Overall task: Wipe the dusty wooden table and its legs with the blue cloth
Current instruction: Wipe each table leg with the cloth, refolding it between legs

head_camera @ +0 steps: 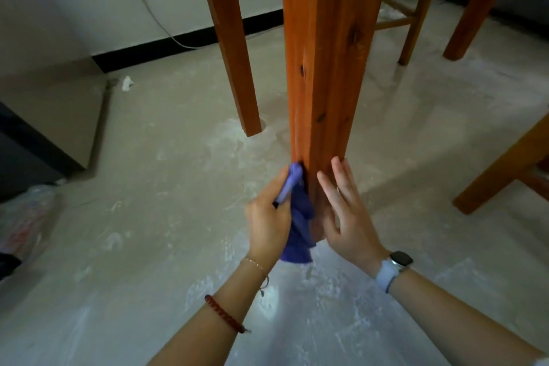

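At the lower end of the nearest table leg (323, 68), head view, both hands work close to the floor (166, 187). The left hand (269, 217) grips the blue cloth (298, 226): thumb and curled fingers pinch its upper fold against the leg's left front edge, and the rest of the cloth hangs down in a loose bunch between the two hands, its bottom end near the floor. The right hand (346, 217) is spread, fingers straight and slightly apart, lying flat against the right face of the same leg (palm side toward the wood). It holds nothing.

The leg is reddish-brown wood with dark knots and stands upright, filling the centre of the frame from the top edge down to the hands. Its foot is hidden behind the cloth and the hands.

A second leg (228, 47) stands behind and to the left, and a third leg (481, 3) stands at the upper right. Between the nearest leg and the third one, part of a lighter wooden chair (416, 9) shows. Another wooden frame (505, 169) enters from the right edge.

The floor is pale and streaked with white dust. A black baseboard (184, 41) runs along the white wall, and a grey cable (157, 21) hangs down the wall to the floor. A small white scrap (127, 83) lies near the baseboard. A clear plastic bag (26, 217) lies at the left edge.

The left wrist carries a thin chain (254, 263) and a red beaded bracelet (225, 315). The right wrist carries a watch (398, 261) on a pale strap.
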The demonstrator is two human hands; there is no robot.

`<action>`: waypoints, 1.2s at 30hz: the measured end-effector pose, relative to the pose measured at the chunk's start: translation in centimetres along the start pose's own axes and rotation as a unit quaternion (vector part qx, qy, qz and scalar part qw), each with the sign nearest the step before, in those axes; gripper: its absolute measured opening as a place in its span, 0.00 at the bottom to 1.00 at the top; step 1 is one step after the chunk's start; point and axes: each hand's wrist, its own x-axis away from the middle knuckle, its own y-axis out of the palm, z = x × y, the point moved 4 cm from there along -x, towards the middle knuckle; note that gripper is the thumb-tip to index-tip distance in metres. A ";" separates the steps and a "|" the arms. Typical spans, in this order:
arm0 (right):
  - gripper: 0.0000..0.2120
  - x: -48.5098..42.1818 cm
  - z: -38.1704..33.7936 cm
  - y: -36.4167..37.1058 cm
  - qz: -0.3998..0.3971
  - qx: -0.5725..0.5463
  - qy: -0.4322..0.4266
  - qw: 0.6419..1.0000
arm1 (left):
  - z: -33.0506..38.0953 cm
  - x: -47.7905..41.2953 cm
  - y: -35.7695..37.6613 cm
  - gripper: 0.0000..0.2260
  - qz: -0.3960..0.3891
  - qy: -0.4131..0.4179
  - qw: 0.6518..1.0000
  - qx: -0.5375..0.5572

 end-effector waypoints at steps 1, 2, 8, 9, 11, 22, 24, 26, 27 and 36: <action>0.23 0.0 0.1 -0.1 0.003 -0.006 0.000 1.000 | 1.9 -1.3 -0.3 0.17 0.039 0.027 0.999 0.018; 0.24 0.0 0.1 -0.2 0.003 -0.010 0.003 1.000 | 3.8 -2.4 -0.6 0.16 0.066 0.064 0.995 0.033; 0.26 0.1 0.3 -0.1 -0.012 -0.012 0.020 1.000 | 5.6 -5.3 -1.0 0.10 0.090 0.064 0.992 0.056; 0.25 0.0 0.2 0.0 -0.010 -0.015 0.020 1.000 | 3.9 -4.8 -0.7 0.09 0.075 0.029 0.996 0.035; 0.24 0.0 0.0 0.3 -0.008 -0.008 0.022 1.000 | -0.1 -3.1 0.1 0.06 0.007 -0.056 0.998 -0.028; 0.30 -0.2 -0.8 -1.1 0.005 0.046 0.009 0.999 | 10.4 -7.0 -2.8 0.10 0.050 0.114 0.990 0.061; 0.29 -0.8 -1.2 -2.1 0.026 0.084 0.005 0.996 | 12.7 -7.7 -3.2 0.09 0.062 0.147 0.985 0.072; 0.28 -2.0 -1.6 -3.3 0.054 0.100 0.001 0.994 | 13.8 -7.9 -3.2 0.07 0.078 0.171 0.980 0.063; 0.28 -2.6 -1.8 -3.7 0.066 0.103 -0.006 0.992 | 13.9 -7.9 -3.1 0.07 0.087 0.176 0.979 0.059; 0.25 -1.2 0.4 -2.3 0.011 0.100 -0.020 0.995 | 1.3 -2.5 -0.2 0.05 -0.011 0.036 0.999 -0.026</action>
